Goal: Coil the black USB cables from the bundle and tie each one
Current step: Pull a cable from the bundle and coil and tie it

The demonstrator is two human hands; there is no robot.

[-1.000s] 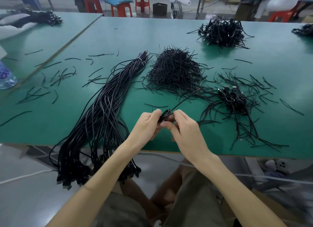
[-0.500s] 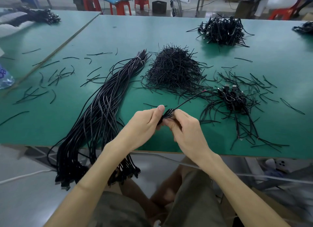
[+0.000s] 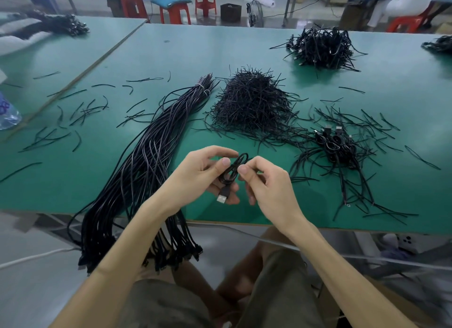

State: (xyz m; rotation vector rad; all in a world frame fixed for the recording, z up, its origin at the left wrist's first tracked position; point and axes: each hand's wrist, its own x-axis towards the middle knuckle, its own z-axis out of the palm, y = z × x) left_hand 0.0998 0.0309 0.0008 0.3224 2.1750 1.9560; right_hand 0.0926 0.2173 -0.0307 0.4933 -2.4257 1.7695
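Hands meet close together above the near edge of the green worktop (image 3: pixel 244 48), both on one coiled cable (image 3: pixel 231 171); the left hand (image 3: pixel 200 176) curls its thumb and fingers round the small black loops, and the right hand (image 3: pixel 269 188) pinches the coil's upper part between thumb and forefinger; the silver USB plug (image 3: pixel 222 198) hangs out below, against the left fingers.

Just left of the hands lies the bundle (image 3: pixel 146 161) of long black cables, running diagonally across the worktop, bound by a pale band (image 3: pixel 203 89) near its far end, its plug ends drooping over the near edge; beyond the hands sits a heap of short black ties (image 3: pixel 249 102); to the right, a few tied coils (image 3: pixel 335 144) rest among scattered ties; a larger pile of coils (image 3: pixel 322 47) lies farther back; loose ties (image 3: pixel 73 117) are strewn at the left.
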